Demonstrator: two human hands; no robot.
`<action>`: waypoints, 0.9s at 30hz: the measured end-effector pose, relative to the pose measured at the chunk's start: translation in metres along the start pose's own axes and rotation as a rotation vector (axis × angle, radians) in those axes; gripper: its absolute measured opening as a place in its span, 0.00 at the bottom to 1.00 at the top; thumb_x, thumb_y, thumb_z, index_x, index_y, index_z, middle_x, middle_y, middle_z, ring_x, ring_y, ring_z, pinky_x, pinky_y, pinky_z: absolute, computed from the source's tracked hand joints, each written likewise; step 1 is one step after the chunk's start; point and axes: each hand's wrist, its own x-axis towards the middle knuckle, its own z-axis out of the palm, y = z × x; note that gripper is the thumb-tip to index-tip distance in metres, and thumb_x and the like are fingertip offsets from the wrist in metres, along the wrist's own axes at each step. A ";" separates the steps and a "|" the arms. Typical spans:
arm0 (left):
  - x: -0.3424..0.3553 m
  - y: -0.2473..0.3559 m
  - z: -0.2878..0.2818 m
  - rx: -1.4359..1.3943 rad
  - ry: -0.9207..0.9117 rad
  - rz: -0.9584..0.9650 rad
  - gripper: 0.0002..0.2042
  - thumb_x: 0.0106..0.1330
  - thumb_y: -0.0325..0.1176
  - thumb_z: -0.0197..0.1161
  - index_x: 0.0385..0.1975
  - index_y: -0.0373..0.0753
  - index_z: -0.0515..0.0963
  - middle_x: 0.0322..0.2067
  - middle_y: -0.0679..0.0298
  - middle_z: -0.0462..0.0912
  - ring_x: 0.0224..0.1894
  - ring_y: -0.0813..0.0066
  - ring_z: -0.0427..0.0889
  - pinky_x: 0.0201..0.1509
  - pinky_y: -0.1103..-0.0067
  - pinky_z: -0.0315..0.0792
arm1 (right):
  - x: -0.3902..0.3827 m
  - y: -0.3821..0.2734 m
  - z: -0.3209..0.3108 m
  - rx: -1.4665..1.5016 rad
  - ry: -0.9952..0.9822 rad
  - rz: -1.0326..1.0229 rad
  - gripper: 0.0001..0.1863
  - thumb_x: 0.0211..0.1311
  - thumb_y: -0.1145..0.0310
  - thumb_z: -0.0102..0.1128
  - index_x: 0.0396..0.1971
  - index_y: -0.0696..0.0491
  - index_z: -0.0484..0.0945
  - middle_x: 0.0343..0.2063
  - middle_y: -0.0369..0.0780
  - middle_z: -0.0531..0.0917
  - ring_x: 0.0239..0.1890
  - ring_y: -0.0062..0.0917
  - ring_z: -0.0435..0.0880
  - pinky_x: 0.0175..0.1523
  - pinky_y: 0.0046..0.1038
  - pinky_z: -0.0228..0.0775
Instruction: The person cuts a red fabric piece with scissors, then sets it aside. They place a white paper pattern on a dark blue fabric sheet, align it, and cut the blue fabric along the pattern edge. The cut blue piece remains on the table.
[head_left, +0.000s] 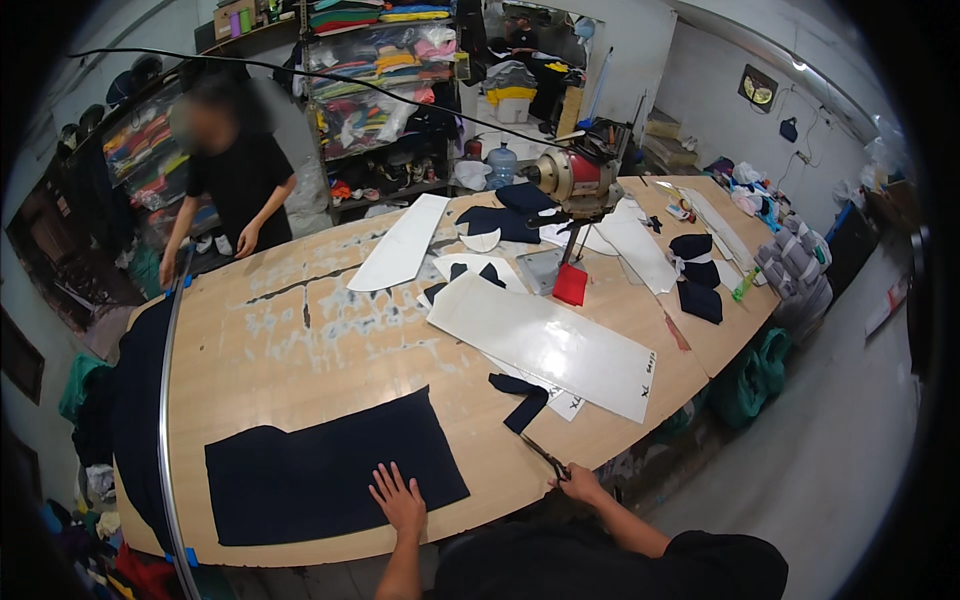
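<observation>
A large dark navy piece of fabric (pixel 320 470) lies flat near the table's front edge. My left hand (pixel 401 502) rests on its right part, palm down with fingers spread. To the right, my right hand (pixel 577 484) is closed around the handles of a pair of scissors (pixel 546 456). The scissors' blades point up and left, close to the lower end of a bent dark fabric strip (pixel 522 398); whether they touch it I cannot tell. Just beyond that strip lies a big white pattern board (pixel 545 340), overlapping a smaller white pattern piece (pixel 566 402).
A cutting machine (pixel 580 185) with a red body stands on the table (pixel 300 340), beside a red cloth (pixel 570 285). A metal rail (pixel 168 400) crosses the left end, where dark cloth (pixel 135 400) hangs. Another person (pixel 235 165) stands at the far left. Grey bundles (pixel 795 262) sit at right.
</observation>
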 end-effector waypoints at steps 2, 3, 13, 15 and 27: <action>-0.002 0.006 0.000 0.005 -0.007 -0.014 0.34 0.85 0.50 0.45 0.84 0.40 0.52 0.85 0.51 0.43 0.87 0.52 0.38 0.86 0.51 0.31 | -0.002 0.000 0.008 -0.009 0.017 0.035 0.32 0.60 0.41 0.77 0.43 0.58 0.81 0.41 0.53 0.89 0.50 0.51 0.88 0.56 0.47 0.78; 0.002 0.012 0.001 0.008 -0.002 -0.015 0.34 0.85 0.50 0.45 0.84 0.39 0.52 0.85 0.51 0.43 0.87 0.52 0.38 0.86 0.51 0.31 | -0.001 0.000 0.010 -0.016 0.032 0.040 0.32 0.60 0.42 0.78 0.45 0.58 0.81 0.42 0.53 0.89 0.51 0.51 0.88 0.56 0.47 0.78; 0.041 0.101 0.051 -0.098 0.045 -0.068 0.37 0.84 0.53 0.44 0.84 0.37 0.48 0.85 0.48 0.38 0.87 0.48 0.32 0.85 0.48 0.26 | 0.024 -0.007 0.002 -0.097 0.140 -0.048 0.30 0.60 0.55 0.75 0.49 0.65 0.77 0.47 0.60 0.86 0.54 0.55 0.85 0.62 0.49 0.78; 0.046 0.115 0.051 -0.183 0.009 -0.087 0.37 0.83 0.53 0.45 0.84 0.38 0.49 0.85 0.48 0.38 0.87 0.49 0.32 0.85 0.49 0.26 | 0.031 -0.004 -0.003 -0.102 0.106 -0.045 0.30 0.60 0.55 0.74 0.50 0.66 0.77 0.48 0.60 0.86 0.54 0.55 0.86 0.62 0.49 0.78; -0.023 0.074 0.002 -0.651 0.085 -0.089 0.22 0.80 0.36 0.56 0.69 0.35 0.74 0.73 0.46 0.68 0.77 0.47 0.64 0.81 0.59 0.56 | 0.026 0.011 -0.014 -0.115 0.174 -0.218 0.25 0.58 0.63 0.71 0.49 0.62 0.74 0.44 0.57 0.85 0.50 0.54 0.86 0.56 0.50 0.80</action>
